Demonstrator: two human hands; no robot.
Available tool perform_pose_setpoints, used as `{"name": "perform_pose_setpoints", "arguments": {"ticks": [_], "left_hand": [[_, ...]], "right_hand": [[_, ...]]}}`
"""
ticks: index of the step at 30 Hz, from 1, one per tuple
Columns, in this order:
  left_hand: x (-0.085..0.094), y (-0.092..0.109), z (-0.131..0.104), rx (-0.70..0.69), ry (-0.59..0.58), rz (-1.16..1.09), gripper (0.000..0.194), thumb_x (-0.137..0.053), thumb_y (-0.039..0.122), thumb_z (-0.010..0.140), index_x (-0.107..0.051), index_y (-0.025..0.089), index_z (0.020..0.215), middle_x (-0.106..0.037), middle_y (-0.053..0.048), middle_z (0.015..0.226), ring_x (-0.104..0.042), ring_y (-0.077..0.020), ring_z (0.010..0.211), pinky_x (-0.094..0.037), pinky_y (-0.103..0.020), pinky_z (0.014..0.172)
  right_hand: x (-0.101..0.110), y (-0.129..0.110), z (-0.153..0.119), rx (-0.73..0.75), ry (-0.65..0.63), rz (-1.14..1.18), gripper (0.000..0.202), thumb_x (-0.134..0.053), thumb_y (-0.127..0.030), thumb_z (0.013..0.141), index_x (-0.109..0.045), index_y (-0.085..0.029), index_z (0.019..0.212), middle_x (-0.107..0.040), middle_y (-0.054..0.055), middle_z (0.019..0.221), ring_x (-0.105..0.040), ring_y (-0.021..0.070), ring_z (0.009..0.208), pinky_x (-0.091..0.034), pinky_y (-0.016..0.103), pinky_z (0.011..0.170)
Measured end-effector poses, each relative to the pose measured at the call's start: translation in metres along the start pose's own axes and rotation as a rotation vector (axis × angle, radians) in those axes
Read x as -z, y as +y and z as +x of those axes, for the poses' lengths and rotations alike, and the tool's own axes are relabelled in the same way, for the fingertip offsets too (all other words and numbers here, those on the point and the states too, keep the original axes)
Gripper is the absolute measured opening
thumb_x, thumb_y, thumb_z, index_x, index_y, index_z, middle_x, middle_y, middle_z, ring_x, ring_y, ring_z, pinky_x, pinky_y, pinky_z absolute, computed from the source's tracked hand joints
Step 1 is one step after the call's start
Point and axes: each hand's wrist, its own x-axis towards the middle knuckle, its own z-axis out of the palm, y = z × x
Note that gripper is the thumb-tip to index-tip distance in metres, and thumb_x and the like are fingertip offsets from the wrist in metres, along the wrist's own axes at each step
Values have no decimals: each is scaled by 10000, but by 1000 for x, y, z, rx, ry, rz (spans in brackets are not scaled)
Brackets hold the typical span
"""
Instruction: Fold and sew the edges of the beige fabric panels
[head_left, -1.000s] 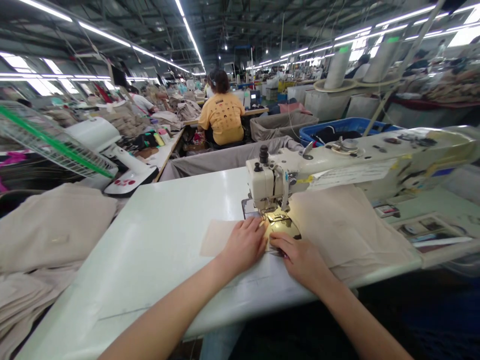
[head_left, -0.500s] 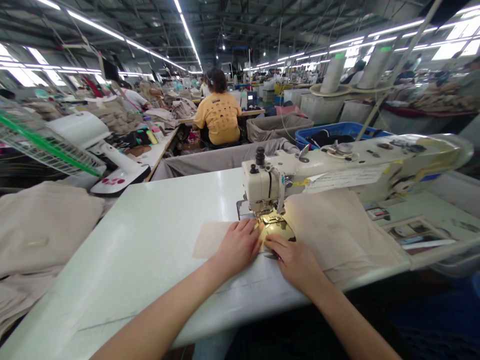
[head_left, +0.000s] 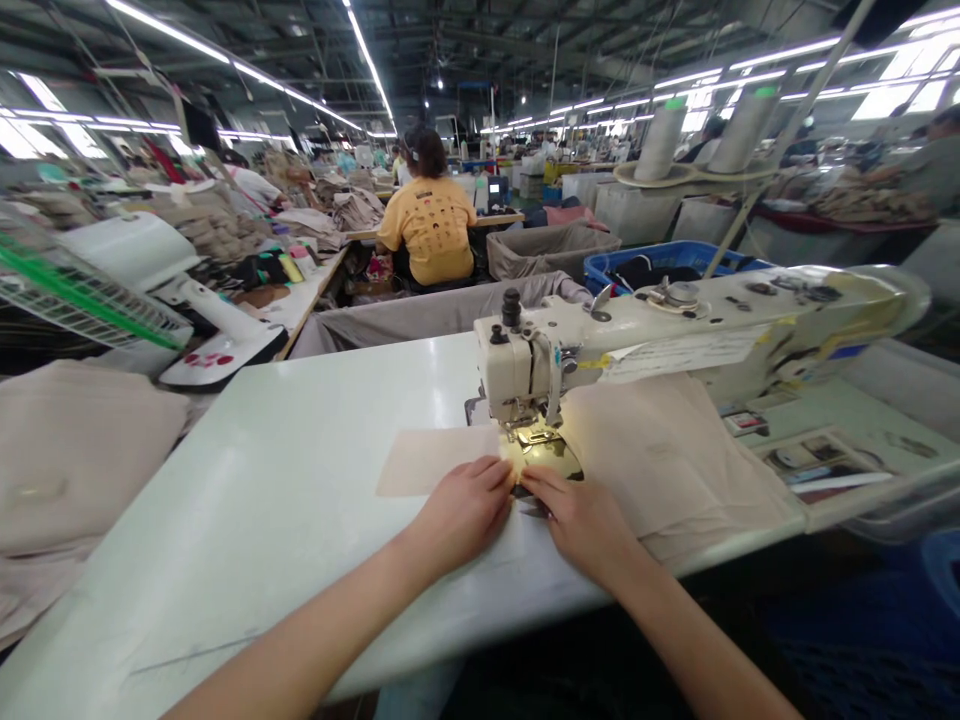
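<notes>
A small beige fabric piece (head_left: 435, 460) lies flat on the pale table, its right end under the needle area of a sewing machine (head_left: 517, 370). My left hand (head_left: 471, 505) rests at the fabric's near right edge, fingers pressed together on it. Close beside it is my right hand (head_left: 581, 515), its fingers closed at the front of the lit metal plate (head_left: 551, 455); a dark tool partly shows under this hand. The fingertips of both hands almost meet. Right of the plate, a larger beige cloth (head_left: 667, 450) spreads under the machine arm.
A beige fabric stack (head_left: 82, 450) and a white fan (head_left: 135, 255) are on the left. Behind the table (head_left: 330, 420) stand a cloth-lined bin (head_left: 420, 315) and a blue basket (head_left: 600, 275). A person in yellow (head_left: 429, 225) sits beyond. Thread cones (head_left: 660, 145) rise at right.
My left hand has moved back toward the table's near edge, uncovering more of the small fabric. My right hand has shifted slightly left. The whole view has shifted a little.
</notes>
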Motion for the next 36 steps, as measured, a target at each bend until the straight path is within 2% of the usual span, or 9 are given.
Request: {"name": "perform_pose_setpoints", "arguments": {"ticks": [5, 12, 16, 20, 30, 36], "left_hand": [[4, -20, 16, 2, 14, 1, 247, -433, 203, 997, -671, 143, 1013, -670, -111, 1020, -630, -238, 1006, -574, -384, 869], [7, -40, 29, -29, 37, -11, 260, -420, 195, 1007, -675, 151, 1034, -679, -110, 1056, -628, -222, 1033, -553, -375, 937], [2, -41, 27, -15, 79, 2, 251, -438, 204, 1004, -652, 156, 1126, -682, -118, 1105, -635, -225, 1062, -562, -380, 941], [-1, -39, 22, -17, 124, -1, 277, -468, 191, 987, -620, 166, 1217, -667, -125, 1218, -620, -235, 1142, -548, -401, 988], [0, -42, 22, -49, 113, -5, 260, -445, 188, 996, -643, 156, 1162, -675, -133, 1190, -624, -233, 1136, -549, -409, 991], [-2, -46, 19, 19, 103, -14, 309, -461, 199, 989, -605, 170, 1261, -650, -120, 1275, -588, -238, 1187, -509, -426, 1029]], "right_hand": [[10, 1, 20, 1, 17, 38, 491, -443, -22, 866, -654, -204, 1270, -633, 54, 1376, -654, 212, 1149, -510, 306, 982], [11, 2, 28, -24, 22, 31, 474, -444, -42, 891, -659, -216, 1277, -614, 41, 1405, -657, 220, 1151, -524, 330, 977], [3, -2, 17, -44, 53, 40, 530, -454, -7, 849, -645, -212, 1299, -611, 62, 1408, -653, 215, 1155, -514, 343, 1004], [-7, -4, 8, -76, 83, 26, 565, -454, 8, 822, -621, -197, 1322, -592, 63, 1431, -678, 208, 1101, -543, 331, 951], [-8, -3, 8, -57, 112, 31, 566, -455, 15, 819, -622, -204, 1313, -610, 60, 1411, -683, 189, 1083, -539, 314, 954], [-11, -3, 8, -60, 116, 17, 581, -444, 12, 811, -621, -216, 1315, -608, 55, 1414, -681, 187, 1089, -543, 309, 947]]}}
